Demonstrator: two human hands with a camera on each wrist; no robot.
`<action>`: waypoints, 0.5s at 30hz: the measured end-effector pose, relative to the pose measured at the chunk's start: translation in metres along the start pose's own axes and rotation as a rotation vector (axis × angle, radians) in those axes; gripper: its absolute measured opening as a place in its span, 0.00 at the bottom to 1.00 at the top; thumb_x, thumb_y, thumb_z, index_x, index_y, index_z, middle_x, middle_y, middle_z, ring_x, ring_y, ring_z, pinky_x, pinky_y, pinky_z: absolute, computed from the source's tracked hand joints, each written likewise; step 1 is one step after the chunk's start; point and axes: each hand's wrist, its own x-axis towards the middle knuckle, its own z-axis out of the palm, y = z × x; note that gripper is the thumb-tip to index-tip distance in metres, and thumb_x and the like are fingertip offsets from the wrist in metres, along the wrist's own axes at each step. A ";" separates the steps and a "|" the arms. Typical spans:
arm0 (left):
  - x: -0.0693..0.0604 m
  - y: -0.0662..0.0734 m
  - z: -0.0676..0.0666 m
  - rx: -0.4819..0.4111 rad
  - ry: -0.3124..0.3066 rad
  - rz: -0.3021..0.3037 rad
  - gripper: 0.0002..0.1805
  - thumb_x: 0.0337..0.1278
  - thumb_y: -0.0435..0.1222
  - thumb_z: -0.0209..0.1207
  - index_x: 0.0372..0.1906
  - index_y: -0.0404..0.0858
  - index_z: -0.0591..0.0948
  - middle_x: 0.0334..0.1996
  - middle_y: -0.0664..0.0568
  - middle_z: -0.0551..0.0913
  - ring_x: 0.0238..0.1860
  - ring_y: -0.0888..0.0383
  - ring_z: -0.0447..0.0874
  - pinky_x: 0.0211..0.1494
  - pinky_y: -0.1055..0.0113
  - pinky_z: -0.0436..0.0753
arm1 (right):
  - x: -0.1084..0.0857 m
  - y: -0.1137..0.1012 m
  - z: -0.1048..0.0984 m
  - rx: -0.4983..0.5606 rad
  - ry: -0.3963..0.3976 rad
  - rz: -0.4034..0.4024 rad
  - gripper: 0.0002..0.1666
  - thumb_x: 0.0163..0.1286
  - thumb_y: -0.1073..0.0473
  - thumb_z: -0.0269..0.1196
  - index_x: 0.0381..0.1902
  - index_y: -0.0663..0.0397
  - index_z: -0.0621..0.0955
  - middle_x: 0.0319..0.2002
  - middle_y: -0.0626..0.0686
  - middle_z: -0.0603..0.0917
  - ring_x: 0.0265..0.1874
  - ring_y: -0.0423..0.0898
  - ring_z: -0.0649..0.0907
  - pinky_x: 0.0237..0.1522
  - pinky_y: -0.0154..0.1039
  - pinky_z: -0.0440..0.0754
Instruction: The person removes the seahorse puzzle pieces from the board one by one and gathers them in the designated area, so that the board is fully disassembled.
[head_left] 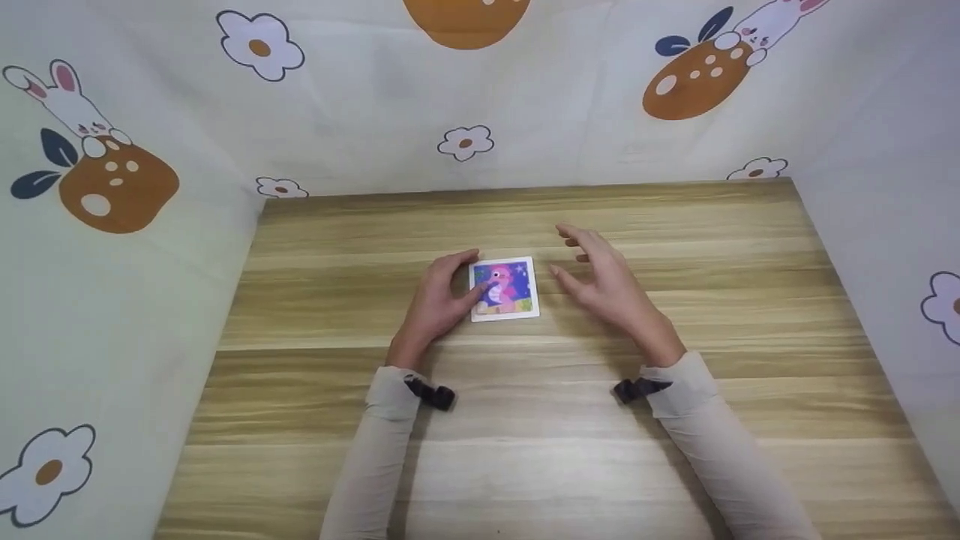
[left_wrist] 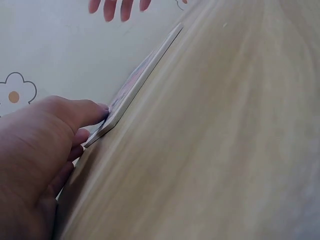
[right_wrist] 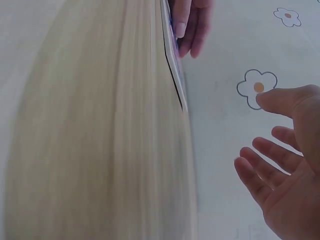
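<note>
A flat square picture board (head_left: 514, 289) with a white border lies on the wooden tabletop. Its picture is a pink seahorse on a dark blue ground. At its left side my left hand (head_left: 441, 296) grips it, thumb on the top face and fingers along the left edge. In the left wrist view the board (left_wrist: 145, 75) appears edge-on, thin and pale-sided, with the left thumb (left_wrist: 92, 112) on it. My right hand (head_left: 606, 281) is held apart, just right of the board, fingers spread and loosely bent, holding nothing. The right wrist view shows that right hand (right_wrist: 287, 160) with its palm facing the board.
Wood-grain tabletop (head_left: 540, 450) extends around both hands. Pale cloth with flower and rabbit prints (head_left: 360, 112) hangs behind it and along both sides. Each sleeve cuff carries a small black wrist camera, the left one (head_left: 435, 395) and the right one (head_left: 634, 390).
</note>
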 end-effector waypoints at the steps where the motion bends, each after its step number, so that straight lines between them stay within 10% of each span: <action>1: 0.000 0.000 0.000 0.003 -0.002 0.000 0.33 0.71 0.45 0.71 0.76 0.45 0.77 0.72 0.50 0.82 0.76 0.50 0.75 0.84 0.53 0.68 | 0.001 -0.001 0.003 0.005 -0.010 0.002 0.40 0.74 0.60 0.73 0.79 0.57 0.72 0.70 0.63 0.80 0.67 0.59 0.81 0.67 0.58 0.84; 15: 0.001 0.000 0.000 0.032 0.005 0.027 0.32 0.71 0.46 0.70 0.75 0.43 0.78 0.71 0.50 0.82 0.75 0.50 0.76 0.84 0.54 0.69 | 0.012 -0.010 0.025 -0.023 -0.156 0.058 0.38 0.74 0.57 0.73 0.77 0.58 0.74 0.66 0.62 0.84 0.65 0.58 0.83 0.72 0.53 0.81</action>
